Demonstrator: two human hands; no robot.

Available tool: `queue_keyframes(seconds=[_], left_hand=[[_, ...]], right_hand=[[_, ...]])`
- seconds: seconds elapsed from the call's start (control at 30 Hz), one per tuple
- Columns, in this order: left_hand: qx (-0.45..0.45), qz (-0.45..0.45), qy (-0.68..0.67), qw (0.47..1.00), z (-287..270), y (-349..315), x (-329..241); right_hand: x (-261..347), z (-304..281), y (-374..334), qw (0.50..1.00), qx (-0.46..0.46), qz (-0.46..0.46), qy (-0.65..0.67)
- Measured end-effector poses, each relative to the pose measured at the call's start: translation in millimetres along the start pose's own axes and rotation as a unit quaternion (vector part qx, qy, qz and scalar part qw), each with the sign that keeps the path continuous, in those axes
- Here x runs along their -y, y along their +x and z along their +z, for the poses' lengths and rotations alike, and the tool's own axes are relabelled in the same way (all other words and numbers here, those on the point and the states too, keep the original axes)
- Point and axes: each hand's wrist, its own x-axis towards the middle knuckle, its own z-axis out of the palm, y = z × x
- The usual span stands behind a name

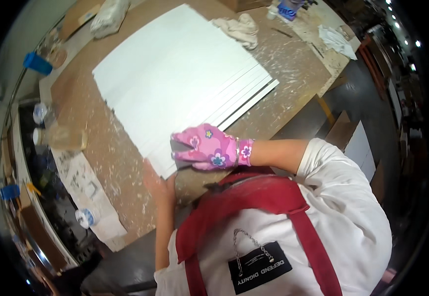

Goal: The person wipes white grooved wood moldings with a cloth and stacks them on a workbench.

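Observation:
A stack of large white sheets or boards lies flat on a worn brown worktable, with layered edges showing along its right side. My bare left hand is at the stack's nearest corner, that corner between thumb and fingers. On my right hand is a pink glove with a flower print. It rests over the stack's near edge, just right of the left hand, with a gap between its fingers. The undersides of both hands are hidden.
Paint marks cover the worktable. A crumpled beige cloth lies beyond the stack, and a white rag lies at far right. Along the left stand a blue cup, a cloudy jar and a white-lidded container.

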Motion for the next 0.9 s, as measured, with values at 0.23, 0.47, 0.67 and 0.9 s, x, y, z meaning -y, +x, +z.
queue_keyframes(seconds=[0.23, 0.47, 0.67, 0.9], left_hand=[[0.012, -0.015, 0.017, 1.0, -1.0, -4.0, -4.1], [0.037, -0.075, 0.004, 0.997, -18.7, -3.5, -15.0], [0.083, 0.01, 0.205, 0.975, -46.6, 33.0, -101.2], [0.139, -0.042, 0.265, 0.953, 15.2, 63.6, -122.3]], right_hand=[[-180.1, -125.7, -150.5, 0.923, -0.006, 0.347, -0.166], [-270.7, -141.3, -155.1, 0.837, 0.081, 0.449, -0.302], [-334.1, -93.8, -95.8, 0.927, 0.061, 0.319, -0.19], [-374.2, -85.4, -70.7, 0.939, 0.045, 0.313, -0.135]])
